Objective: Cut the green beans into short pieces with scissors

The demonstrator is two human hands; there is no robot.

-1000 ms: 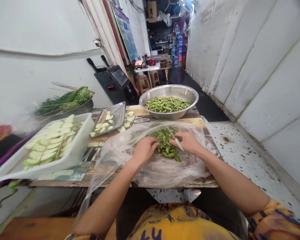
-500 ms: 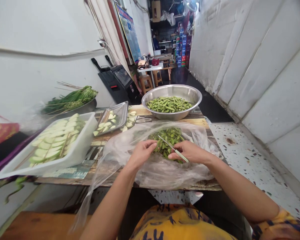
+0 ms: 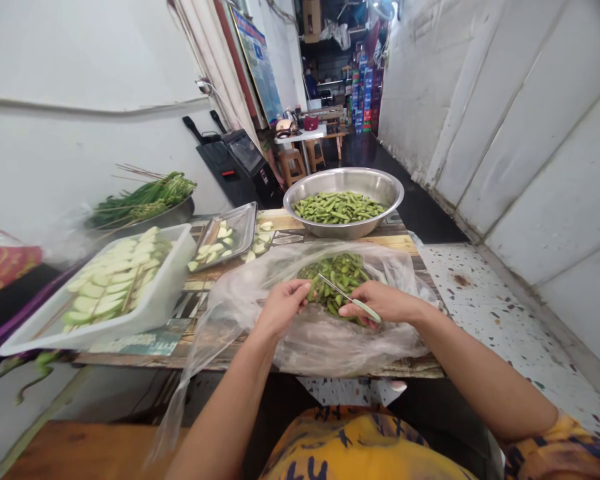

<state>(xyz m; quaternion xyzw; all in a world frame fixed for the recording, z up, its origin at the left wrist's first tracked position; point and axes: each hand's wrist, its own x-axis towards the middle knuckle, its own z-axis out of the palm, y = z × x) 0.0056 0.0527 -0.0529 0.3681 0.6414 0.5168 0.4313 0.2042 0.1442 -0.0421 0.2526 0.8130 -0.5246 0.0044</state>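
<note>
A heap of green bean pods [image 3: 337, 273] lies on a clear plastic bag [image 3: 260, 313] spread over the wooden table [image 3: 330, 230]. My left hand [image 3: 280, 307] is closed, pinching a pod at the heap's near left edge. My right hand [image 3: 385, 301] is closed round a small knife with a pale green handle [image 3: 353, 301]; its thin blade points up and left towards the pod in my left fingers. Behind the bag stands a steel bowl [image 3: 375, 183] holding more green pods.
A white tub [image 3: 167, 293] of pale green slices on skewers sits at the left. A steel tray [image 3: 243, 227] with slices lies behind it. A bowl of long green stalks [image 3: 140, 197] stands at the back left. The white wall [image 3: 530, 167] runs along the right.
My right hand has turned the knife so the blade points left at my left hand. My left hand has drawn a pod out of the heap towards me.
</note>
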